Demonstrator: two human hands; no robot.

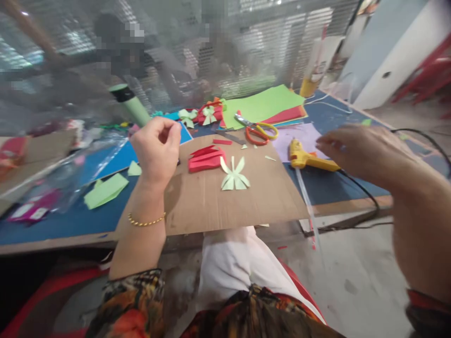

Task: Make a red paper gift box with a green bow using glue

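Note:
My left hand (157, 148) is raised over the left edge of a brown cardboard sheet (271, 197), fingers curled in; whatever they may hold is hidden. My right hand (355, 150) reaches in from the right, slightly blurred, its fingers stretched out beside a yellow glue gun (313, 161), apparently not gripping it. The glue gun lies on its side, partly on a lilac paper sheet (282, 141). On the cardboard lies a pale green paper cutout (235, 177) with several pointed strips. Just behind it sits a folded red paper piece (207, 158).
Scissors (259, 131) with red and yellow handles lie behind the cardboard, near green paper sheets (264, 103). Red-and-green paper pieces (209, 113) stand at the back. Pale green scraps (105, 190) and a tilted green tube (130, 103) are left. A black cord (362, 185) trails right.

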